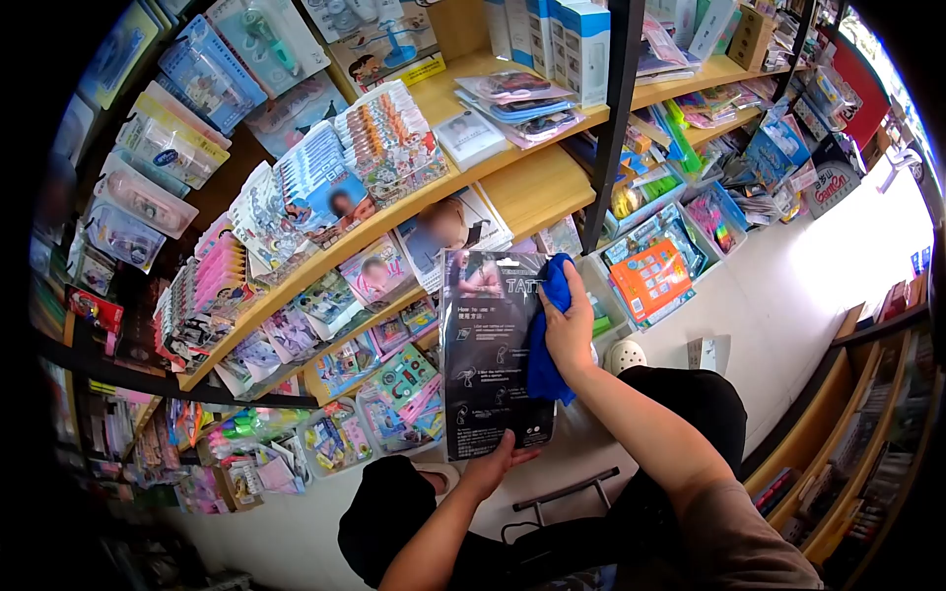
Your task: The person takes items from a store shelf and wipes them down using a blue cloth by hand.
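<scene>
Shop shelving: you are facing tiered pale wooden shelves (547, 192) in a dark frame, packed with blister packs, booklets and flat packets.
Floor: pale and smooth (778, 369), below the package and between your shelving and the racks on your right.
Black package: the flat, rectangular black package (483, 355) with white printing and a glossy clear wrap is in front of you, held upright between your hands, its instruction side towards you.
Orange packet: the flat, bright orange packet (647, 279) lies in a bin beyond your right hand, apart from the package.
Blue cloth: the crumpled, deep blue fabric cloth (549, 360) lies along the package's right edge, partly over its front.
Right hand: your right hand (570, 340) has its fingers closed over the cloth, pressing it to that edge.
Left hand: your left hand (501, 465) pinches the package's bottom edge, thumb on the front; the fingertips behind are hidden.
Wiping: this looks like cloth work on the wrap. Moving the cloth further would call for a steady lower pinch and light, flat pressure, so the package doesn't bend.
</scene>
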`<state>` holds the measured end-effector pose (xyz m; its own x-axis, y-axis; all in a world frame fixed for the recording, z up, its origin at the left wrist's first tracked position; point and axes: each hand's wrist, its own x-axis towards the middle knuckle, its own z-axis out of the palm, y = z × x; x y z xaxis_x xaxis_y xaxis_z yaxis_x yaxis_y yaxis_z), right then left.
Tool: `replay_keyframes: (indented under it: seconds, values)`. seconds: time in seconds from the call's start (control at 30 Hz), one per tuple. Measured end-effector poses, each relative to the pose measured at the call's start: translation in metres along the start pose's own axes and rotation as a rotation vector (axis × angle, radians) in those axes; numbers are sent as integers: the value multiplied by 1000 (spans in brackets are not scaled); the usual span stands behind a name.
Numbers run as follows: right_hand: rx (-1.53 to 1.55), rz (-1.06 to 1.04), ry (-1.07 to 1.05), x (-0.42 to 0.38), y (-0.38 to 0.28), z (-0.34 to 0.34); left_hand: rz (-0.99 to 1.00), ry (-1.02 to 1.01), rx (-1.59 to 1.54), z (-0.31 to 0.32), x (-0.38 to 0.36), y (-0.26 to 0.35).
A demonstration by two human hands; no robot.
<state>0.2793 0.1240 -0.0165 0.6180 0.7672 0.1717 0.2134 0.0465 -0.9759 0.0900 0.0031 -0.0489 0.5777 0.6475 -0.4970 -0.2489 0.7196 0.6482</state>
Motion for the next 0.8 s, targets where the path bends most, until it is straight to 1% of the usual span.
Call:
replay_keyframes:
  seconds: [0.07, 0.17, 0.27, 0.37, 0.47, 0.57, 0.6, 0.7, 0.8]
  values:
    - [-70, -61, -2, -3, -6, 0, 3, -17, -6, 2, 0, 2]
    - [2, -10, -56, -6, -8, 0, -3, -18, 16, 0, -1, 1]
    - [-78, -101, -79, -7, -10, -1, -46, -24, 76, 2, -2, 9]
    - [-114, -93, -169, -6, -19, -5, -82, 12, 77, -6, 1, 7]
    - [-166, -196, -237, -10, -22, -8, -57, 18, 74, -7, 0, 10]
    - [-230, -217, -381, -22, -26, -9, -33, 10, 66, -19, 0, 12]
    - [-170, -208, -434, -27, -29, -9, -5, 10, 77, -19, 0, 14]
    - [-192, -165, -597, -42, -30, -10, 74, 34, 89, -16, -2, 23]
    - [-79, -140, -586, -46, -21, -8, 112, 66, 46, -15, -3, 25]
